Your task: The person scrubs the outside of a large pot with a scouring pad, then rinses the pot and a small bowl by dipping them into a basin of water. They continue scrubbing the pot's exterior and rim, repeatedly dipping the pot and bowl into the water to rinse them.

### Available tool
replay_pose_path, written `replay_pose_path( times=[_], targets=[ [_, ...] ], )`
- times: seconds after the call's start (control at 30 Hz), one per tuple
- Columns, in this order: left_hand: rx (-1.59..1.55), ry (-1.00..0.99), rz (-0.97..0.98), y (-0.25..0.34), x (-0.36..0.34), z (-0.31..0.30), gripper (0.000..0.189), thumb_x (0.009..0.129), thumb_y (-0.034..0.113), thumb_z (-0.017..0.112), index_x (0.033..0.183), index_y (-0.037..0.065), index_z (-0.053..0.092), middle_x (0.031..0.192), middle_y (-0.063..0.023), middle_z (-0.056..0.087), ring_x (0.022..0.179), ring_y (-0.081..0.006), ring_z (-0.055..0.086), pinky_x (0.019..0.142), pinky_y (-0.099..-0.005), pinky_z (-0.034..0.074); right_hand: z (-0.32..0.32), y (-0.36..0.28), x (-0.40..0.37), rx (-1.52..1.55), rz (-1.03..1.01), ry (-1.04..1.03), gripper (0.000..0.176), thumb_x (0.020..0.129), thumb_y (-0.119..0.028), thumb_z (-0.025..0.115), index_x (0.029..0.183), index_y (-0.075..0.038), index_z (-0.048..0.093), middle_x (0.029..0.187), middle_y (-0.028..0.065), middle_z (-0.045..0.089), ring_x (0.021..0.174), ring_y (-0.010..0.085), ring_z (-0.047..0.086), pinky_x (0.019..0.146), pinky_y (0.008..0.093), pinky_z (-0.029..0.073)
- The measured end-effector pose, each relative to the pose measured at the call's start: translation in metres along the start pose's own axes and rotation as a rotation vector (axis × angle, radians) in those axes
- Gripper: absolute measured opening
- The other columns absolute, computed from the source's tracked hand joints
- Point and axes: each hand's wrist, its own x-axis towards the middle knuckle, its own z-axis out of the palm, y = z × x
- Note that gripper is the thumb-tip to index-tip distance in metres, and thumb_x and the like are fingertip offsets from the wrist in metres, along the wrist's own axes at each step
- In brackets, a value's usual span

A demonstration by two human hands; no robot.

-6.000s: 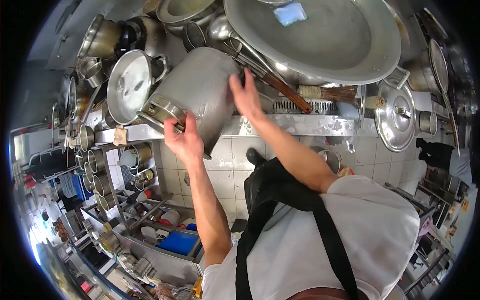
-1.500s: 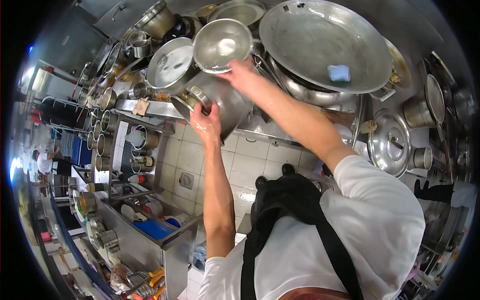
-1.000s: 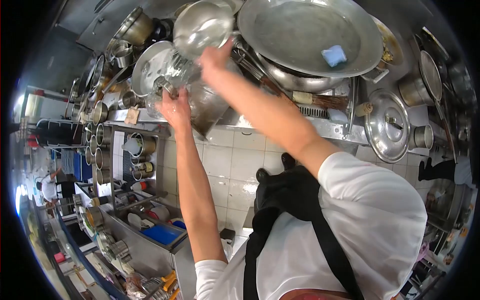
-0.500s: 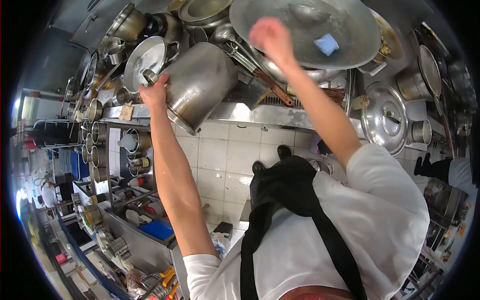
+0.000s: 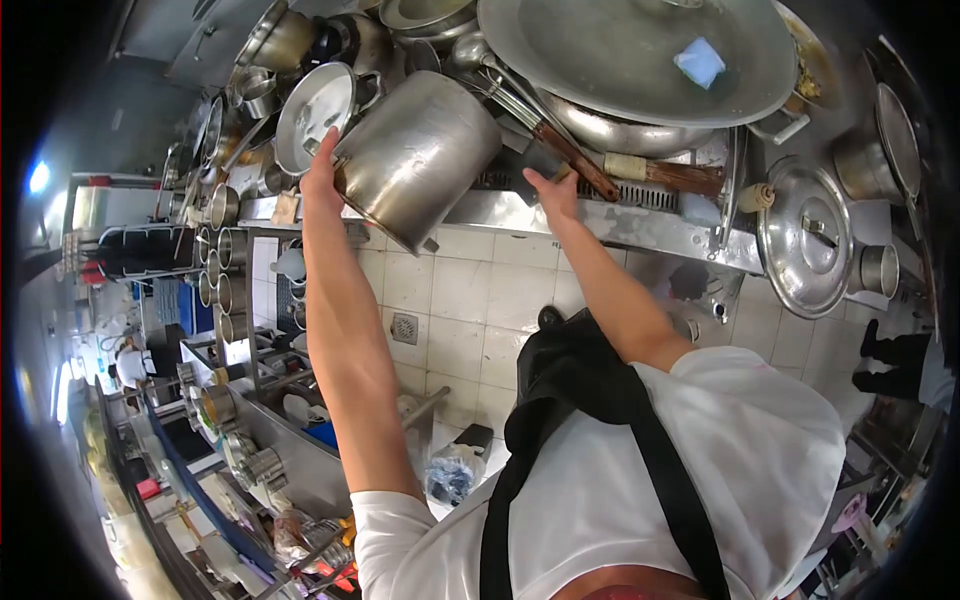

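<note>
My left hand (image 5: 320, 178) grips the side handle of a large steel stockpot (image 5: 420, 150), which is tilted over the stove's front edge. The pot's opening is turned out of sight. At the stove edge, my right hand (image 5: 556, 195) closes its thumb and fingers on a flat dark grey blade (image 5: 543, 160). Just beyond that hand lie wooden-handled tools (image 5: 580, 162) and a bamboo wok brush (image 5: 690, 178). A wide wok (image 5: 600, 65) with a folded blue cloth (image 5: 700, 63) in it stands behind them.
A round steel lid (image 5: 805, 240) leans at the right end of the stove front (image 5: 640, 230). Pans and a shallow lidlike pan (image 5: 315, 115) crowd the left. Another person's legs (image 5: 890, 365) show at far right. A bagged bin (image 5: 455, 470) stands on the tiled floor.
My right hand has come down from over the wok to the grey blade at the stove edge. My left hand still holds the stockpot. The whole view has shifted slightly.
</note>
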Motion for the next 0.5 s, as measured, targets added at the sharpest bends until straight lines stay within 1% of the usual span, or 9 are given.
replay_pose_path(
  times=[0.03,0.07,0.13,0.17,0.27,0.3,0.33,0.4,0.5],
  targets=[
    [-0.025,-0.064,-0.024,-0.003,0.011,-0.008,0.099,0.073,0.037,0.094,0.142,-0.014,0.045,0.130,-0.0203,0.063,0.106,-0.0294,0.069,0.089,-0.0443,0.059,-0.006,-0.007,0.001,-0.083,0.048,-0.126,0.061,0.078,-0.023,0.089,0.125,0.003,0.060,0.113,0.0140,0.070,0.099,0.0289,0.067,0.088,0.0400,0.053],
    [-0.054,-0.131,-0.045,-0.004,0.014,-0.007,0.098,0.074,0.038,0.093,0.142,-0.014,0.045,0.129,-0.0203,0.063,0.103,-0.0298,0.070,0.088,-0.0451,0.060,-0.004,-0.005,0.004,-0.076,0.054,-0.115,0.061,0.078,-0.023,0.089,0.125,0.003,0.060,0.113,0.0140,0.070,0.099,0.0289,0.067,0.088,0.0400,0.053],
    [-0.035,-0.084,-0.008,-0.008,0.018,-0.008,0.095,0.076,0.041,0.092,0.140,-0.012,0.047,0.129,-0.0204,0.063,0.103,-0.0310,0.070,0.088,-0.0462,0.060,0.006,-0.006,0.012,0.343,0.325,-0.143,0.040,0.083,-0.022,0.082,0.110,0.005,0.069,0.098,0.0132,0.074,0.085,0.0245,0.071,0.075,0.0392,0.055],
    [-0.094,-0.155,-0.006,-0.008,0.013,-0.009,0.095,0.076,0.041,0.092,0.140,-0.012,0.047,0.129,-0.0212,0.063,0.102,-0.0320,0.071,0.088,-0.0466,0.060,-0.003,-0.031,0.002,0.082,0.329,-0.099,0.036,0.085,-0.023,0.077,0.106,0.006,0.070,0.094,0.0143,0.074,0.082,0.0206,0.071,0.069,0.0379,0.054],
    [-0.154,-0.160,-0.013,0.001,-0.005,0.001,0.093,0.078,0.041,0.091,0.141,-0.011,0.047,0.127,-0.0209,0.064,0.102,-0.0327,0.071,0.088,-0.0470,0.061,-0.006,-0.074,-0.032,-0.005,0.013,-0.254,0.032,0.087,-0.023,0.075,0.099,0.006,0.071,0.083,0.0161,0.073,0.074,0.0283,0.070,0.070,0.0419,0.055],
    [-0.151,-0.083,-0.032,0.003,-0.013,0.001,0.090,0.079,0.039,0.090,0.141,-0.011,0.047,0.125,-0.0198,0.066,0.101,-0.0322,0.071,0.088,-0.0471,0.061,0.002,-0.073,-0.033,-0.150,-0.121,-0.300,0.035,0.088,-0.021,0.073,0.107,0.008,0.069,0.099,0.0239,0.071,0.090,0.0382,0.070,0.080,0.0449,0.054],
    [-0.150,-0.008,-0.044,0.005,-0.022,0.004,0.088,0.081,0.038,0.089,0.141,-0.010,0.047,0.123,-0.0187,0.067,0.101,-0.0318,0.071,0.088,-0.0471,0.061,0.010,-0.073,-0.037,-0.152,-0.124,-0.298,0.035,0.088,-0.021,0.073,0.107,0.008,0.069,0.099,0.0239,0.071,0.090,0.0382,0.070,0.080,0.0449,0.054],
    [-0.183,0.068,-0.016,0.006,-0.026,0.011,0.084,0.082,0.036,0.089,0.139,-0.010,0.049,0.122,-0.0181,0.067,0.101,-0.0304,0.071,0.087,-0.0462,0.061,0.035,-0.102,-0.048,-0.284,-0.530,-0.237,0.037,0.091,-0.015,0.067,0.118,0.010,0.063,0.131,0.0328,0.058,0.115,0.0453,0.061,0.096,0.0466,0.050],
    [-0.107,0.049,0.147,-0.011,-0.026,0.009,0.075,0.084,0.033,0.087,0.135,-0.011,0.053,0.122,-0.0174,0.067,0.101,-0.0286,0.070,0.088,-0.0437,0.059,0.078,-0.116,-0.051,-0.233,-0.822,-0.268,0.046,0.095,-0.006,0.060,0.139,0.004,0.053,0.158,0.0277,0.033,0.140,0.0442,0.044,0.113,0.0430,0.043]
  ],
)
